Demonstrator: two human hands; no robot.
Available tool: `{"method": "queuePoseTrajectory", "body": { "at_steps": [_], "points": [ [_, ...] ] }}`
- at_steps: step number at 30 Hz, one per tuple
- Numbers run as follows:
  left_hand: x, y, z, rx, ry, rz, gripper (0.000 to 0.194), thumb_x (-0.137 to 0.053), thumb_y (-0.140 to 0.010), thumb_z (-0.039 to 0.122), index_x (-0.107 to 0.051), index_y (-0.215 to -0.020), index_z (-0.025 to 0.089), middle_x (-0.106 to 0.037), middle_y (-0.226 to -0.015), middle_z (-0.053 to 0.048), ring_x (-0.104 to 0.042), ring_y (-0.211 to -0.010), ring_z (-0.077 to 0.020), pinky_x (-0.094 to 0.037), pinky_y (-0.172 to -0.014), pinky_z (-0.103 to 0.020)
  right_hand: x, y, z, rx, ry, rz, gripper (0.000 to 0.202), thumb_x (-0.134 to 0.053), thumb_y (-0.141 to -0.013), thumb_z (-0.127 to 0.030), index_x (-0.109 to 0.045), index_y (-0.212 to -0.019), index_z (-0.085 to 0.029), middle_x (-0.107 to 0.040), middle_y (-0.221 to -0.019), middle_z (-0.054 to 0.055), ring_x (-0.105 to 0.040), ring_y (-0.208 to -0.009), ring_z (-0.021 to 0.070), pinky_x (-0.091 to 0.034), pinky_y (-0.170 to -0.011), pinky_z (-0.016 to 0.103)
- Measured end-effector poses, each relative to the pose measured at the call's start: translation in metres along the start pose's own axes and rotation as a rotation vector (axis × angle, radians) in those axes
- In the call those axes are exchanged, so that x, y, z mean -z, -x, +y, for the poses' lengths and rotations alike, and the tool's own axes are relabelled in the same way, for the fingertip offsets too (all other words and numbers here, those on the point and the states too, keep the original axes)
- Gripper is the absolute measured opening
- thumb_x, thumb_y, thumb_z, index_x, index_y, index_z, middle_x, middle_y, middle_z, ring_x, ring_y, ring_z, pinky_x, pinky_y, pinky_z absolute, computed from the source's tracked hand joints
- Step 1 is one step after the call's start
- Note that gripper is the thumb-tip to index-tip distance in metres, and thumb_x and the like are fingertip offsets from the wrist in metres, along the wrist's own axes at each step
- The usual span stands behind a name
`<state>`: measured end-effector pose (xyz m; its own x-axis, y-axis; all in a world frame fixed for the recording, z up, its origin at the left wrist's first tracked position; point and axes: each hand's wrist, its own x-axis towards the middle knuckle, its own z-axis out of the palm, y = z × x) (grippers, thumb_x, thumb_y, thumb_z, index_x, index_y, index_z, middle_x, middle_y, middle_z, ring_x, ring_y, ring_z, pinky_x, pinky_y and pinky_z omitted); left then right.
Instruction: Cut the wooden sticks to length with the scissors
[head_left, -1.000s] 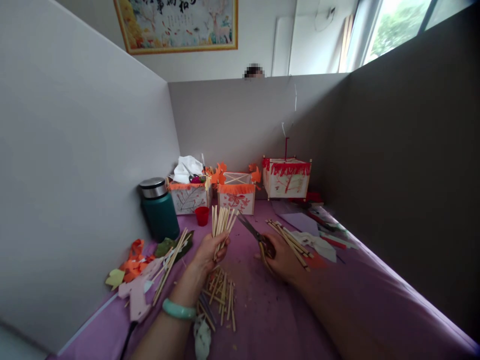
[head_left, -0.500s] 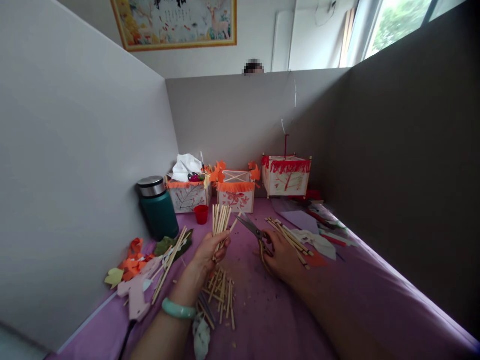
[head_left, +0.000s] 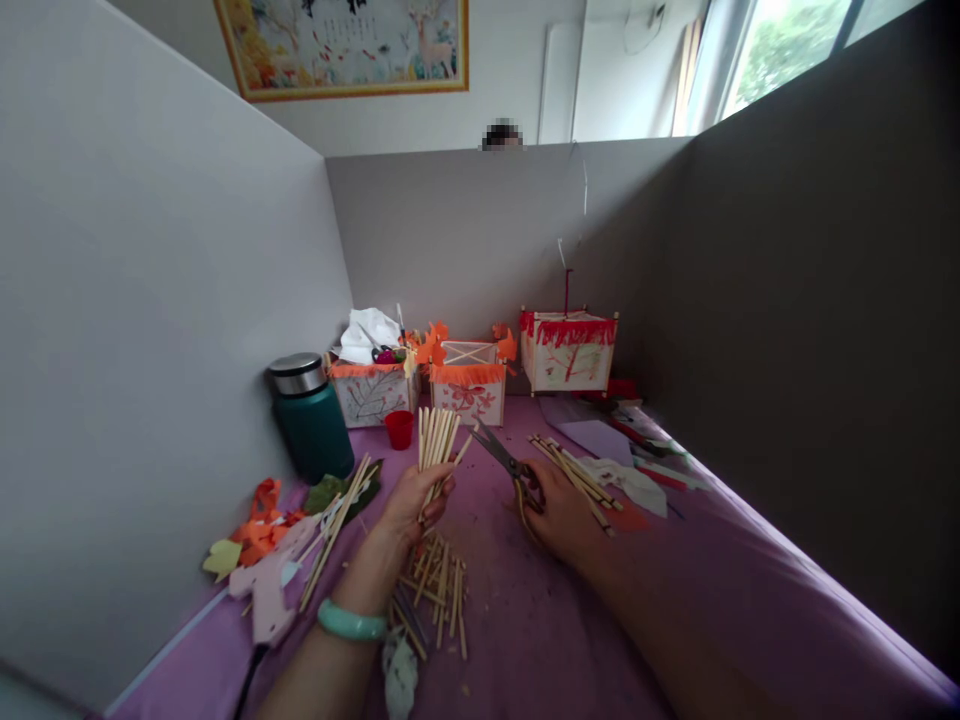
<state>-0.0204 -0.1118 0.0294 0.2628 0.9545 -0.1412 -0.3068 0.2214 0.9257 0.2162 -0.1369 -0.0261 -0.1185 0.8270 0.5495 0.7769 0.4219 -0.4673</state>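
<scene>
Head view, going left to right: a pink glue gun [head_left: 264, 590] lies on the purple-covered worktop [head_left: 525, 630] near scraps of orange paper [head_left: 262, 525], with a teal flask [head_left: 313, 430] standing behind and a few long sticks [head_left: 335, 535] just beside the gun. Cable heads off toward the near edge, so I'd guess a snagged sleeve could drag the gun.

Next up, the left hand [head_left: 420, 500], fingers pinching a bundle of sticks [head_left: 439, 435] that's roughly upright above the worktop. One stick [head_left: 466, 445] leans out of the bunch to the right. If that grip loosens to sort it, I reckon the whole lot could fan out and drop onto the pile of short sticks [head_left: 448, 590] below, and good luck telling them apart.

Then the scissors [head_left: 498, 452], blades pointing up-left at the tip of that leaning stick. Can't tell if they're touching it or it's between them. Right hand [head_left: 559, 510] has its fingers curled round the handles. Biggest worry imo: blade tips are near the left fingers, so a slip on round wood could nick one, and a snipped end might fly off.

Far right, more sticks with dark marks [head_left: 577, 475] lie beside a crumpled white cloth [head_left: 634, 485].
</scene>
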Motion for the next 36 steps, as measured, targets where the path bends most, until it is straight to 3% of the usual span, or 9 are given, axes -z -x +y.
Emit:
{"method": "queuePoseTrajectory", "body": {
  "at_steps": [16, 25, 36],
  "points": [
    [0.0, 0.001, 0.0, -0.031, -0.069, 0.012, 0.046, -0.079, -0.059, 0.042, -0.057, -0.089, 0.015, -0.05, -0.049, 0.008, -0.024, -0.026, -0.0031, -0.01, -0.03, -0.02, 0.004, 0.001, -0.012, -0.019, 0.107, -0.038, 0.038, -0.056, -0.093, -0.043, -0.059, -0.122, -0.019, -0.067, -0.102, 0.009, -0.063, -0.089, 0.0236, -0.048, -0.083, 0.035],
    [0.006, -0.001, 0.003, -0.007, -0.1, 0.043, 0.038, -0.076, -0.061, 0.034, -0.057, -0.088, 0.014, -0.051, -0.048, 0.007, -0.025, -0.026, -0.0025, -0.008, -0.031, -0.019, 0.01, -0.002, -0.021, -0.075, -0.002, -0.132, 0.025, -0.05, -0.095, -0.041, -0.063, -0.099, -0.021, -0.069, -0.083, 0.005, -0.063, -0.073, 0.0207, -0.045, -0.067, 0.03],
    [0.01, 0.0, 0.01, 0.048, -0.081, 0.065, 0.029, -0.074, -0.063, 0.032, -0.052, -0.071, 0.016, -0.054, -0.05, 0.005, -0.028, -0.027, -0.0019, -0.013, -0.03, -0.018, 0.005, 0.001, -0.02, -0.06, 0.11, -0.092, 0.039, -0.057, -0.092, -0.048, -0.062, -0.121, -0.022, -0.07, -0.102, 0.009, -0.066, -0.082, 0.021, -0.048, -0.073, 0.03]
  ]
}}
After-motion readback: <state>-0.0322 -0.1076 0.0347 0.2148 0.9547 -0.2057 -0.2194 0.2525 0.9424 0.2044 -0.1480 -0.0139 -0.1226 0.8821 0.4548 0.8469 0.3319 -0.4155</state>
